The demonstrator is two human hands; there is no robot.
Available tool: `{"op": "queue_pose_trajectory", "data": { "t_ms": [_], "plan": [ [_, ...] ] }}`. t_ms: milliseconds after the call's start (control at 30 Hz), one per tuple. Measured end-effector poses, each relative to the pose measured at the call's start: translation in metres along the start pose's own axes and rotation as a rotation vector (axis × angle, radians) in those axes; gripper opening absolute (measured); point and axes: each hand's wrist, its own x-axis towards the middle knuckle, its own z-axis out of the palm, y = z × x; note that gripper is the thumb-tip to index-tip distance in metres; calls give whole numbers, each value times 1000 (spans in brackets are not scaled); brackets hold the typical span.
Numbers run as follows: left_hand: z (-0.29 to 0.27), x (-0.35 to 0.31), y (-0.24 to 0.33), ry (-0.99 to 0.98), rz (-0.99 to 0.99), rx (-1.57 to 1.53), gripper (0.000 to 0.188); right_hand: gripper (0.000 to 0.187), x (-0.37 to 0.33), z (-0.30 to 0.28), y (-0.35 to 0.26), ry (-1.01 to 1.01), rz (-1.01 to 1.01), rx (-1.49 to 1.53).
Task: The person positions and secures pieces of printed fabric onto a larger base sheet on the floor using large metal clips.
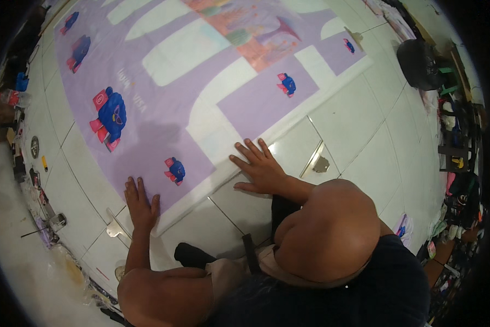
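A large printed sheet (168, 131), mostly lilac with white arch shapes and blue-and-pink cartoon figures, is spread over the tiled floor. Near its lower left corner my left hand (140, 207) lies flat on the edge, fingers stretched out, thumb apart. My right hand (260, 169) rests open on the white margin along the near right edge, fingers spread. Neither hand grips anything. A flat silver metal clip (116, 226) lies beside my left wrist at the sheet's corner. Another silver metal clip (317, 162) is on the tiles to the right of my right hand.
A third metal clip (355, 37) sits at the sheet's far right edge. On the left floor lie a yellow-and-black cutter-like tool (44, 163) and a round dark object (34, 147). A black bag-like object (418, 64) stands at right. Clutter lines both sides.
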Motion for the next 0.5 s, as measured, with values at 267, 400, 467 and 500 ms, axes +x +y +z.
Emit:
{"op": "queue_pose_trajectory", "data": {
  "t_ms": [267,400,467,500],
  "plan": [
    [10,-6,-3,23,-24,31,75,78,1,-1,1,-3,-2,-25],
    [10,-2,1,24,-34,-4,76,79,0,3,4,-19,2,-50],
    [8,-3,4,27,-53,-5,76,80,-2,3,3,-51,6,-40],
    [7,-4,5,17,-44,20,77,80,0,3,1,-67,7,-35]
  ]
}}
